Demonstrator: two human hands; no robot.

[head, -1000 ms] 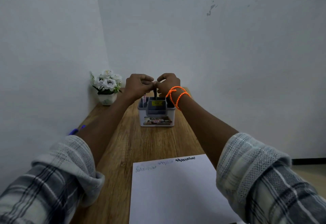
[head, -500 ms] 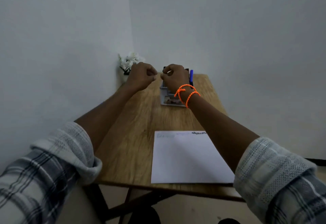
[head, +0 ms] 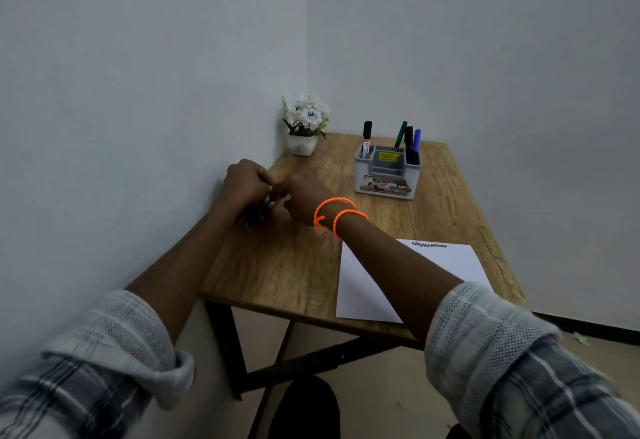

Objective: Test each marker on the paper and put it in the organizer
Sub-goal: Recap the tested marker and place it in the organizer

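Observation:
A grey organizer (head: 388, 179) stands at the back of the wooden table (head: 298, 265) and holds several markers (head: 408, 144), black, green and blue. White paper (head: 377, 296) with scribbles along its top lies at the front right. Both hands are together at the table's left edge by the wall. My left hand (head: 244, 184) is curled over a bundle of dark markers (head: 258, 214) with teal ends. My right hand (head: 303, 199), with orange bands on its wrist, has curled fingers touching the left hand; what those fingers hold is hidden.
A small white pot of white flowers (head: 304, 127) stands in the back left corner. Walls close in the table on the left and behind. A dark stool (head: 304, 407) sits below the front edge.
Both hands have left the organizer and moved left and nearer, down to the markers by the wall. The view has swung back, so the organizer now shows in full.

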